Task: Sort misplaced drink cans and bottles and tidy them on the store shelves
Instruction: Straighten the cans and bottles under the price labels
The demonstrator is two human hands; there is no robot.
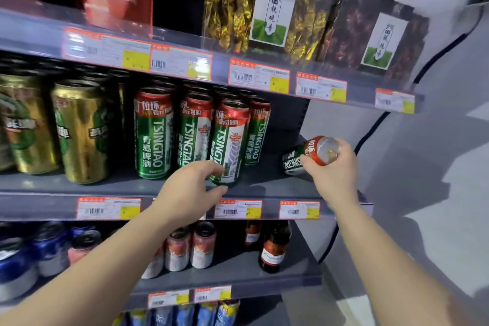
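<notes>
**Two hands at the Tsingtao row, middle shelf**

We see the middle shelf [264, 188] running across the centre of the frame, its front lip carrying price tags [238, 209]. Right of the standing green Tsingtao cans [153, 135] the shelf floor lies bare up to its right end, where the grey wall [423, 167] begins; a black cable [370, 130] hangs there. The shelf above [185, 55] sits just over the can tops.

Our right hand [334, 167], at centre right, is clamped around the upper end of a tipped Tsingtao can [304, 156], which lies slanted over that bare stretch with its lid toward us. Our left hand [190, 188], lower centre, is curled partly open, its fingers [215, 169] touching the base of the front can [227, 140], which leans slightly; we cannot tell whether they truly grip it.

Gold cans [79, 130] stand at left.
</notes>
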